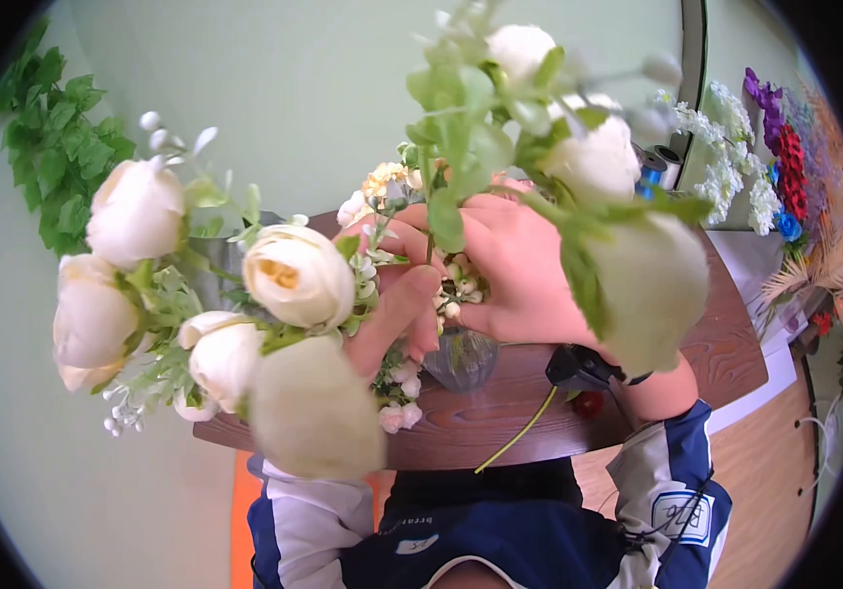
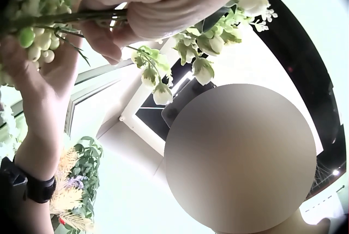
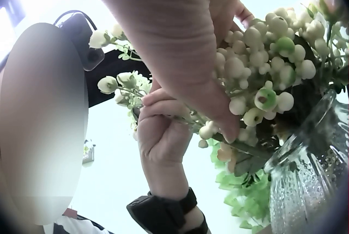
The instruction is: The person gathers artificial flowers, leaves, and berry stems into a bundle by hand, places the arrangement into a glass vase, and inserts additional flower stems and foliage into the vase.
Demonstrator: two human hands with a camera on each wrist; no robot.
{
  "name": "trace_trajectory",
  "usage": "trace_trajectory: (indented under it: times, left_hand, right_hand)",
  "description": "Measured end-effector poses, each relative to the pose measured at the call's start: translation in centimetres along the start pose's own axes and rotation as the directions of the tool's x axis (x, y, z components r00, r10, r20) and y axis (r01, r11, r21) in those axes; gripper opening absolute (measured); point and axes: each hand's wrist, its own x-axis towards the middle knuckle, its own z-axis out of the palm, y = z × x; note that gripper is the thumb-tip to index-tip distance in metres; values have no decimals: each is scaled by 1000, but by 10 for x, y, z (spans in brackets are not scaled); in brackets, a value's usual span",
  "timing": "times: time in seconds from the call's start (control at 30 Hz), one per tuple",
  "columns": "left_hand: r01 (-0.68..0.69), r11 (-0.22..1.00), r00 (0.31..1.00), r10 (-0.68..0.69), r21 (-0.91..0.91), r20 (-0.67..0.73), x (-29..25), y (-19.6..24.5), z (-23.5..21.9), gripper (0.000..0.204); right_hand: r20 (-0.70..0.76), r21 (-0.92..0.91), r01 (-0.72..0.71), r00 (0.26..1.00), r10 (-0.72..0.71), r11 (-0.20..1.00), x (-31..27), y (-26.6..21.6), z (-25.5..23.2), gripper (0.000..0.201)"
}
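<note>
My left hand grips the thin green stems of a spray of white rose-like flowers, whose heads spread to both sides in the head view. In the left wrist view its fingers curl round the dark stems. Right beside it, my right hand holds a cluster of cream-white berries, the thumb pressed against them. Below both hands stands a ribbed clear glass vase, with berries and pink blooms above its rim. Large blurred petals hide part of the right forearm.
All this is over a dark wooden table. Small pink flowers lie left of the vase, and a loose green stem lies near the front edge. Ivy hangs at left; colourful flowers and spools are at right.
</note>
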Motion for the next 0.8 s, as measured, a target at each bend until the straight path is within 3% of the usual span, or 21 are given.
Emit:
trace_trajectory:
  times: [0.13,0.2,0.23,0.33,0.4,0.47,0.5,0.53,0.57,0.6,0.67,0.73,0.8]
  left_hand:
    - [57,996,996,-62,-69,-72,-2,-1,2,39]
    - [40,996,998,-44,-77,-52,1,-1,-1,29]
    - [41,996,998,-45,-76,-54,1,-3,-2,29]
    - [94,982,994,-103,-166,-47,3,-14,-6,25]
    - [129,965,989,-141,-227,-38,5,-23,-8,23]
    - [163,943,983,-180,-290,-32,5,-31,-8,21]
    - [179,930,980,-199,-320,-28,6,-31,-5,20]
    - [194,917,976,-215,-349,-21,8,-29,-2,19]
    - [127,976,990,-136,-178,-38,5,-25,3,15]
    - [20,993,992,-5,-119,123,10,-18,2,19]
    - [3,1000,996,-5,27,89,7,-11,5,23]
    - [14,1000,999,-14,2,39,4,-14,9,22]
    - [38,998,998,-40,-45,-55,3,-17,13,20]
  right_hand:
    - [-91,42,30,996,-26,999,3,6,-1,45]
    - [-37,130,-107,993,113,986,3,3,-7,50]
    - [-67,65,-99,992,103,993,2,1,-10,52]
    - [-26,89,-171,984,174,981,7,8,-5,52]
    - [-79,45,-126,988,129,991,8,6,-3,51]
    - [-163,-5,142,976,-141,990,10,7,9,47]
    - [-89,-190,43,994,-61,981,8,9,15,46]
    - [-88,-191,42,994,-60,981,2,8,17,46]
    - [6,-36,-107,994,107,994,-3,3,19,46]
    - [122,103,-266,960,254,958,-5,0,18,46]
    - [-41,274,-113,991,129,955,-16,14,26,49]
    - [-16,138,-41,999,44,990,-10,1,6,48]
    - [59,149,-113,993,106,982,-12,-3,-9,49]
